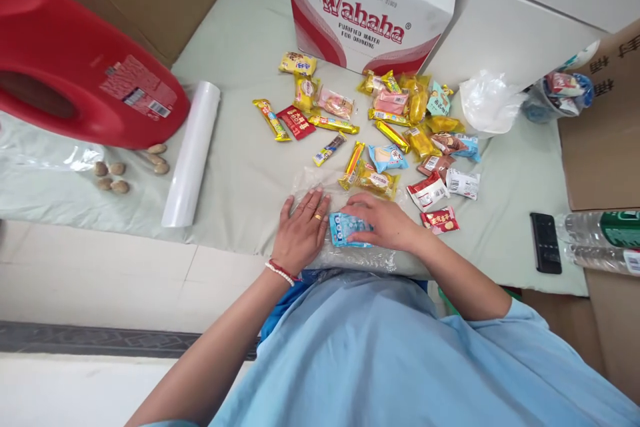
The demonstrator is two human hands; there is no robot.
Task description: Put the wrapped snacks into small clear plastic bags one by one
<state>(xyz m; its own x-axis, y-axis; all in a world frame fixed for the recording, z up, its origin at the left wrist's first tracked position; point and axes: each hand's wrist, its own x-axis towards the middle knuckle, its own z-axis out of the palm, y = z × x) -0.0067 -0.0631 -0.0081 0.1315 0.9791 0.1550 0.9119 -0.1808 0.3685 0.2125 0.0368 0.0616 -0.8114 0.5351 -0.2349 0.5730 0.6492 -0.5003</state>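
My left hand [302, 225] lies flat with its fingers stretched out on a transparent plastic bag [380, 259] near the table's front edge. Just right of it, my right hand [384, 221] has its fingers over a light blue snack packet [341, 229], thumb on the near side. That packet rests on the plastic and is partly hidden by the fingers. Beyond the hands sit a yellow-wrapped snack [376, 181], a blue-and-white packet [388, 157] and a thin yellow stick pack [352, 165]. To the right lie a red-and-white packet [429, 192] and a small red packet [440, 219].
A Wahaha carton [367, 20] stands behind several scattered snacks. Leftward are a white plastic roll [192, 155], a big red jug [90, 60] and several brown nuts [118, 169]. A black phone [545, 243], plastic bottles [585, 229] and a white bag [487, 103] are on the right.
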